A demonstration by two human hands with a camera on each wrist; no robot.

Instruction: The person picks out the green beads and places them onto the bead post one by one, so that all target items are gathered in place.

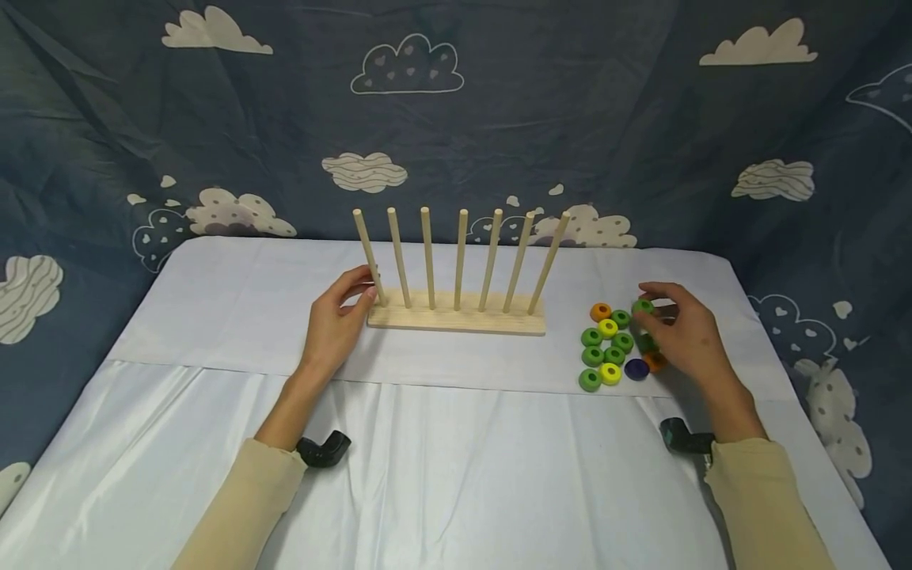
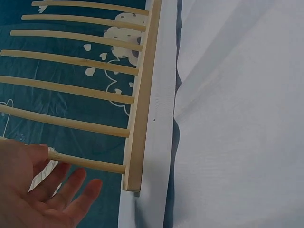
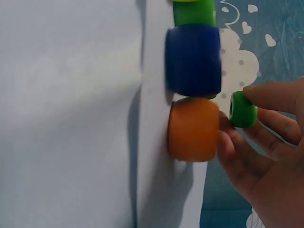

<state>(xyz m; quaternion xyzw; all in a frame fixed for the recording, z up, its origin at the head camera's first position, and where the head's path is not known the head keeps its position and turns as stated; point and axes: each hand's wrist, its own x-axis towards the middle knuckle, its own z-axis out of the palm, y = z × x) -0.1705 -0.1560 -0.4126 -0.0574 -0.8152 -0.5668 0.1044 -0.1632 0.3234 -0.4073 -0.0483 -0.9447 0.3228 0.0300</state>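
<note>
— What's hidden?
— The right hand (image 1: 689, 332) half-covers an orange bead (image 1: 655, 362)! Its wrist view crops a yellow bead (image 3: 185, 0) at the top edge.
— And the pose?
— Thumb and finger pinch a green bead (image 3: 243, 110) above the white cloth (image 1: 499, 459); the left hand (image 1: 336, 317), fingers curled, holds the wooden stand's (image 1: 456, 318) end peg (image 2: 90, 163).

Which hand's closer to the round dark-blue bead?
The right hand, just right of the blue bead; the left hand is far left, at the pale wooden peg stand.
</note>
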